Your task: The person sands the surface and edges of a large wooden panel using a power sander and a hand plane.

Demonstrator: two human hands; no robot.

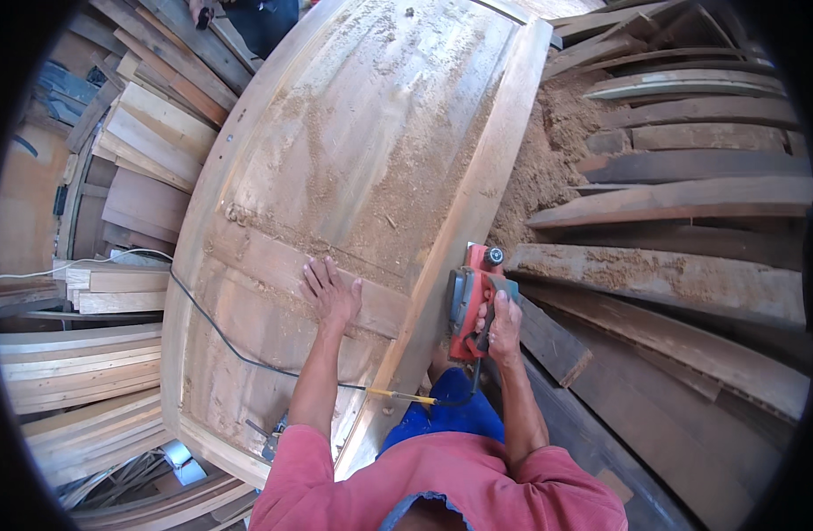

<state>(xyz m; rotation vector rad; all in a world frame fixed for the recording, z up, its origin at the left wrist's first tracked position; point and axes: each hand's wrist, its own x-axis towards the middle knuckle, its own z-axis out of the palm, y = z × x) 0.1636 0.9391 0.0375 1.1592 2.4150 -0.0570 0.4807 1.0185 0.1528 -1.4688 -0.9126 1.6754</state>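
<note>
In the head view, the left hand [329,292] lies flat, fingers spread wide, on a cross rail of a large wooden door [353,177] dusted with sawdust. The right hand [502,329] has its fingers wrapped around the handle of a red electric planer [474,296], which sits on the door's right edge, near the person. A black power cord [221,341] runs across the door's near part. Stacked planks [681,212] lie right, more boards [79,363] left.
</note>
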